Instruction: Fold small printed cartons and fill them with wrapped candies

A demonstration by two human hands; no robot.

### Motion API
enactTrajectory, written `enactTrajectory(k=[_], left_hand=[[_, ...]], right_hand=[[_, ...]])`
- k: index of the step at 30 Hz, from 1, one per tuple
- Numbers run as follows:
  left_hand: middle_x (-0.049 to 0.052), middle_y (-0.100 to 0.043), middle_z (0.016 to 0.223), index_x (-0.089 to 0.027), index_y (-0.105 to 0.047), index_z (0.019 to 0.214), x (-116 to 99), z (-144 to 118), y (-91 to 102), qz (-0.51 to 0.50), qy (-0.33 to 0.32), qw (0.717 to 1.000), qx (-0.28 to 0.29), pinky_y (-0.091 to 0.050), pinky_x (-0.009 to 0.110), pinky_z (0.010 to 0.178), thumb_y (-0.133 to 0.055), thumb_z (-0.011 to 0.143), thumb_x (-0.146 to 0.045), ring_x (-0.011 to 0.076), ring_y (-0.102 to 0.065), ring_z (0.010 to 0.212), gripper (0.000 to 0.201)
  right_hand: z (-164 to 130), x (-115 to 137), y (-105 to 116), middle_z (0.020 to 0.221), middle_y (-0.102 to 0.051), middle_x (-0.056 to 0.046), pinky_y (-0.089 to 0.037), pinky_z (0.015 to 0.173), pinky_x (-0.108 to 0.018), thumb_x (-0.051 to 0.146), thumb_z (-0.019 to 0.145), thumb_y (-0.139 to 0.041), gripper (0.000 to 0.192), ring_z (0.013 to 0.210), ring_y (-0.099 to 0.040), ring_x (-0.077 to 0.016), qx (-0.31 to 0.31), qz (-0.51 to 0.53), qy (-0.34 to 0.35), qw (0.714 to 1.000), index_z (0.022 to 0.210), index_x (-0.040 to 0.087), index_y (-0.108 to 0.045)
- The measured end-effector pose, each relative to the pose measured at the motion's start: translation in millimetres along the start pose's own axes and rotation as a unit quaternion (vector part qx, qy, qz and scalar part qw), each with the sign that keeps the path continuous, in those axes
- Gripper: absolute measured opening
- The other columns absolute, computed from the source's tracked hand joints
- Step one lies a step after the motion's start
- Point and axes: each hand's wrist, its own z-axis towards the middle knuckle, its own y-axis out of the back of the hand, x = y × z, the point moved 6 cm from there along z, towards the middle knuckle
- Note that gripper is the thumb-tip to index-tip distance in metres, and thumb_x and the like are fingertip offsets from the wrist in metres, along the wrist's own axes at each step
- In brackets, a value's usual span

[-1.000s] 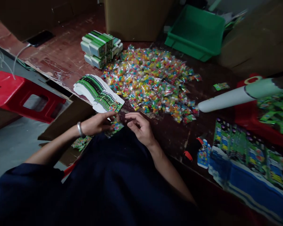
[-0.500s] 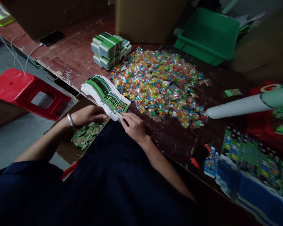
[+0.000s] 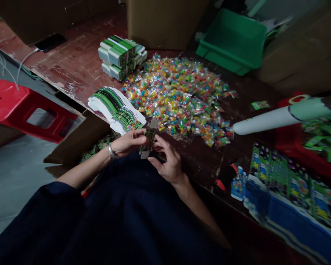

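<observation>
Between my hands is a small printed cardboard box (image 3: 149, 139), tilted, with pale flaps sticking out at its upper and lower ends. My left hand (image 3: 130, 142), a silver bangle at its wrist, pinches the box from the left. My right hand (image 3: 168, 162) curls at the right side, its fingertips against the box and its thumb near the lower flap. Just beyond lies a fanned stack of flat green-and-white cartons (image 3: 116, 108). Behind that spreads a heap of clear sachets of colourful candy (image 3: 179, 99). Below my left forearm, an open cardboard box (image 3: 68, 141) contains small green packets.
Bundled green-and-white cartons (image 3: 118, 55) stand at the back. A green tray (image 3: 231, 44) sits back right, near a pale tube (image 3: 267, 121). At right are a red-and-black tool (image 3: 226, 178) and blue-green printed packs (image 3: 292, 198). A red stool (image 3: 13, 103) stands left.
My hands have lifted a small box away from the fanned stack, toward my body and right. It now stands opened out, its flaps extended. The view has shifted slightly.
</observation>
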Motion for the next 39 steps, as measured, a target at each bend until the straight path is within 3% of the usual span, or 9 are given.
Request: enactTrajectory(k=[3,8,12,16,24,29,32,35,39], left_hand=[[0.012,-0.082,0.105,-0.015,-0.078,0.111,2.2,-1.0,-5.9,0.046,0.002,0.999,0.02,-0.058,0.034,0.089,-0.098,0.066,-0.048,0.024,-0.077,0.095,0.059],[0.01,-0.082,0.104,-0.019,-0.081,0.112,-11.9,-5.3,-7.3,0.104,-0.003,0.994,0.034,-0.059,0.036,0.091,-0.098,0.065,-0.047,0.024,-0.077,0.096,0.058],[0.01,-0.082,0.101,-0.021,-0.082,0.114,-19.4,-6.5,-11.0,0.139,0.004,0.989,0.054,-0.06,0.035,0.089,-0.096,0.067,-0.048,0.0236,-0.076,0.094,0.056],[0.009,-0.081,0.096,-0.018,-0.082,0.112,-10.8,-4.1,-15.9,0.142,0.011,0.988,0.064,-0.059,0.032,0.082,-0.096,0.066,-0.052,0.02,-0.074,0.085,0.059],[0.006,-0.078,0.087,-0.012,-0.082,0.101,6.0,-4.4,-24.2,0.155,0.083,0.983,0.057,-0.054,0.024,0.071,-0.099,0.061,-0.044,0.0137,-0.067,0.073,0.054],[0.003,-0.074,0.078,-0.011,-0.081,0.086,4.6,4.3,-23.2,0.1,-0.031,0.992,-0.069,-0.053,0.024,0.069,-0.096,0.064,-0.052,0.0117,-0.064,0.067,0.049],[0.005,-0.075,0.083,-0.011,-0.079,0.086,12.0,11.9,-28.8,0.079,-0.095,0.985,-0.121,-0.055,0.027,0.074,-0.097,0.063,-0.052,0.0137,-0.066,0.073,0.05],[0.004,-0.073,0.087,-0.014,-0.076,0.11,19.1,16.3,-34.3,0.076,-0.155,0.973,-0.153,-0.056,0.027,0.071,-0.099,0.061,-0.047,0.0139,-0.065,0.072,0.065],[0.011,-0.073,0.119,-0.021,-0.067,0.139,10.7,9.6,-40.3,0.199,-0.271,0.929,-0.156,-0.057,0.033,0.089,-0.095,0.072,-0.04,0.023,-0.069,0.102,0.075]], right_hand=[[6.2,-9.4,7.2,0.089,-0.075,-0.003,-0.063,0.072,-0.032,0.044,0.096,-0.07,0.058,0.073,-0.071,-0.0179,0.021,0.035,-0.076,0.996,0.149,0.026,-0.055],[7.1,-9.7,9.1,0.066,-0.067,0.004,-0.053,0.057,-0.024,0.037,0.093,-0.073,0.013,0.056,-0.061,-0.0118,0.079,0.085,-0.094,0.989,0.09,0.024,-0.071],[3.4,-8.1,21.0,0.074,-0.069,0.005,-0.058,0.067,-0.027,0.032,0.095,-0.07,0.038,0.061,-0.063,-0.013,0.01,0.059,-0.091,0.994,0.133,0.028,-0.064],[2.4,-7.5,18.3,0.069,-0.067,0.007,-0.057,0.066,-0.026,0.031,0.094,-0.071,0.051,0.059,-0.064,-0.0133,0.066,0.07,-0.09,0.991,0.143,0.029,-0.055],[3.3,-14.8,28.4,0.06,-0.068,0.004,-0.049,0.051,-0.023,0.039,0.089,-0.078,0.022,0.049,-0.063,-0.0132,0.138,0.144,-0.169,0.965,0.083,0.024,-0.063],[-8.9,-28.2,48.4,0.086,-0.078,-0.003,-0.06,0.064,-0.028,0.045,0.086,-0.081,0.034,0.071,-0.075,-0.0192,-0.12,0.123,-0.21,0.963,0.11,0.023,-0.07],[-21.0,-36.8,39.2,0.089,-0.079,-0.005,-0.06,0.067,-0.029,0.046,0.086,-0.08,0.029,0.074,-0.075,-0.02,-0.146,0.096,-0.23,0.958,0.1,0.02,-0.074],[-29.4,-44.0,34.4,0.076,-0.076,-0.002,-0.057,0.063,-0.028,0.043,0.09,-0.077,0.025,0.065,-0.071,-0.0176,-0.207,0.082,-0.246,0.943,0.088,0.018,-0.075],[-30.5,-43.9,28.8,0.103,-0.081,-0.009,-0.062,0.075,-0.032,0.038,0.09,-0.077,0.038,0.086,-0.077,-0.0219,-0.285,0.143,-0.216,0.923,0.123,0.019,-0.072]])
